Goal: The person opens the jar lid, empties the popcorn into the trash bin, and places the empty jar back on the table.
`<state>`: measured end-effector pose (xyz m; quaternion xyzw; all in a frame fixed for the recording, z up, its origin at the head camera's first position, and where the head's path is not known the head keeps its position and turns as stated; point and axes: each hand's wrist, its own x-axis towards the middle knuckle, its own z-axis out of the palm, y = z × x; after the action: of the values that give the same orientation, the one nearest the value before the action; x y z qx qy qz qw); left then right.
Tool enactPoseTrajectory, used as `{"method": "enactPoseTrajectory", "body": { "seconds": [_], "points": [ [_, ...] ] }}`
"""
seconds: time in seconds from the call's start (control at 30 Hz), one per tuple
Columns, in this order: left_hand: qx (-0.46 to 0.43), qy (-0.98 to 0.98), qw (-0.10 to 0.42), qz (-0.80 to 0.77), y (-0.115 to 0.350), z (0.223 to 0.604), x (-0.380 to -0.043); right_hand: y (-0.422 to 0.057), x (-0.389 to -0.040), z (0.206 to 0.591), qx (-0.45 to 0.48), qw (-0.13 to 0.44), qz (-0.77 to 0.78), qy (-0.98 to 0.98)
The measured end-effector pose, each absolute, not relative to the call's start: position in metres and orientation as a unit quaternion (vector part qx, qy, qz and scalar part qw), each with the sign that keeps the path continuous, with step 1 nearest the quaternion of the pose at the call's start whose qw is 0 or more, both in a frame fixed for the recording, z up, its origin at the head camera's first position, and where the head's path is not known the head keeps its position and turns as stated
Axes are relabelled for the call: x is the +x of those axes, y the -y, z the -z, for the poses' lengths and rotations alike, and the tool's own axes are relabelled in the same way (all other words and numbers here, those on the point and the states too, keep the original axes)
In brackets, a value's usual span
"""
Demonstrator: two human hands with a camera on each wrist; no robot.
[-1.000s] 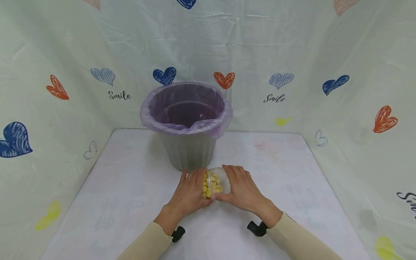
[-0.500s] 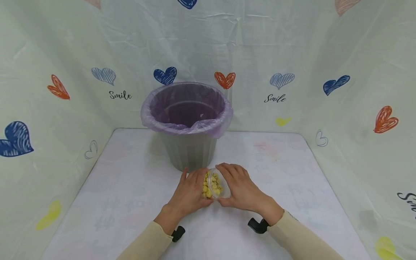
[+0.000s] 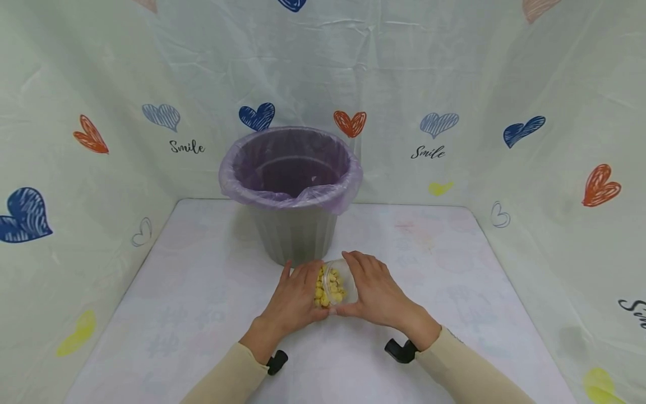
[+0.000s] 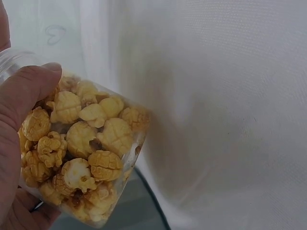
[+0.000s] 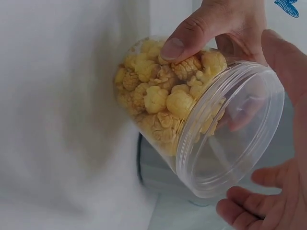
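A clear plastic jar of yellow-brown popcorn (image 4: 86,148) stands on the white table, just in front of the bin. My left hand (image 3: 290,303) grips its body, thumb on one side and fingers on the other. The jar has a clear round lid (image 5: 225,139), which points up toward the head camera. My right hand (image 3: 378,292) is spread around this lid, thumb on the near side and fingers on the far side. In the right wrist view, its fingers (image 5: 249,206) look slightly apart from the lid's rim. Whether the thumb touches the lid is unclear.
Behind the jar stands a grey bin (image 3: 298,233) lined with a purple bag (image 3: 348,185). The white table (image 3: 202,292) ends at a curtain (image 3: 393,84) printed with hearts, which surrounds it on three sides.
My right hand has turned slightly around the lid and back, its fingers shifting and spreading a little wider now. My left hand and the jar have stayed put.
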<state>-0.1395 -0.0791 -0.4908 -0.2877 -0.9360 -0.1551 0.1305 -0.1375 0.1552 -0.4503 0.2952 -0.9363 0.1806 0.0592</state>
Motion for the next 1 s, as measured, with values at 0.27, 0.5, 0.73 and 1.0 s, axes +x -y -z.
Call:
{"method": "enactPoseTrajectory", "body": {
  "seconds": [0.27, 0.5, 0.73, 1.0],
  "points": [
    [-0.286, 0.933, 0.140, 0.165, 0.0773, 0.4923, -0.1402, -0.1525, -0.1381, 0.4507, 0.267, 0.043, -0.186, 0.945],
    [-0.282, 0.930, 0.164, 0.168, 0.0754, 0.4954, -0.1400, -0.1513, -0.1358, 0.4500, 0.266, 0.036, -0.204, 0.941],
    [-0.288, 0.924, 0.208, 0.144, 0.0747, 0.4972, -0.1412, -0.1517, -0.1359, 0.4490, 0.304, 0.061, -0.186, 0.932],
    [-0.300, 0.916, 0.232, 0.128, 0.0740, 0.4969, -0.1425, -0.1528, -0.1354, 0.4485, 0.354, 0.105, -0.142, 0.918]
  ]
}}
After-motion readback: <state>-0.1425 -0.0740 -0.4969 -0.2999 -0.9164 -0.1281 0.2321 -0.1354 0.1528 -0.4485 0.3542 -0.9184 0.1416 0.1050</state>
